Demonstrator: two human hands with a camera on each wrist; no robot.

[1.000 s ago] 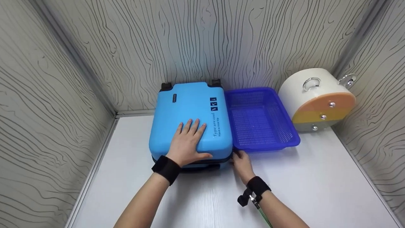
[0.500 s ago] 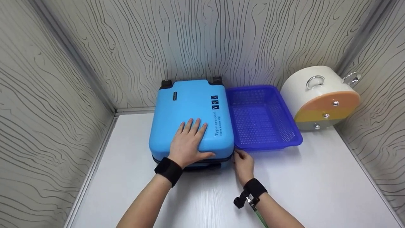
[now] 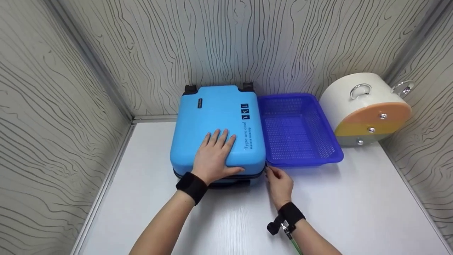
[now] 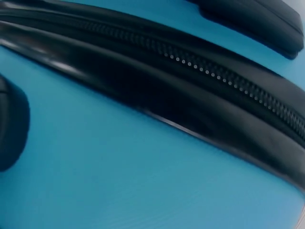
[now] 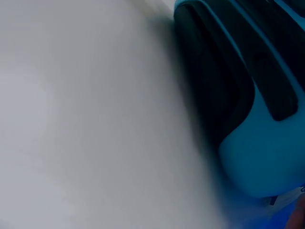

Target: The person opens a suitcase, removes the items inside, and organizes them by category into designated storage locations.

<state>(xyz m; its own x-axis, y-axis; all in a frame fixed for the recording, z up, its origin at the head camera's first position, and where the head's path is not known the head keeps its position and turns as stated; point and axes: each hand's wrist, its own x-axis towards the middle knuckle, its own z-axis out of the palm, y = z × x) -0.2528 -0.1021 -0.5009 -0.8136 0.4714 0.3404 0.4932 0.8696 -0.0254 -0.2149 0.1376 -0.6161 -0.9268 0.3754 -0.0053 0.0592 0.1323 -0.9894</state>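
A light blue hard-shell suitcase (image 3: 216,117) lies flat on the white table, wheels toward the back wall. My left hand (image 3: 212,159) rests palm down on its near end, fingers spread and straight, thumb pointing right. At the near right corner, my right hand (image 3: 280,184) has thumb and fingers curled together on the zipper seam, pinching what appears to be the zipper pull, which is hidden by the fingers. Close up in the left wrist view, the black zipper (image 4: 209,71) runs along the suitcase side with its teeth meshed. A sliver of right finger (image 5: 296,217) shows in the right wrist view.
Against the suitcase's right side stands a blue perforated plastic basket (image 3: 300,164). Farther right is a cream rounded box (image 3: 348,85) with orange, yellow and grey drawer fronts and silver knobs. Wood-patterned walls (image 3: 226,42) enclose the table on three sides.
My right hand has turned slightly and edged around the near right corner, so more of its fingers shows. The left hand stays on the lid. The head view has shifted a little.
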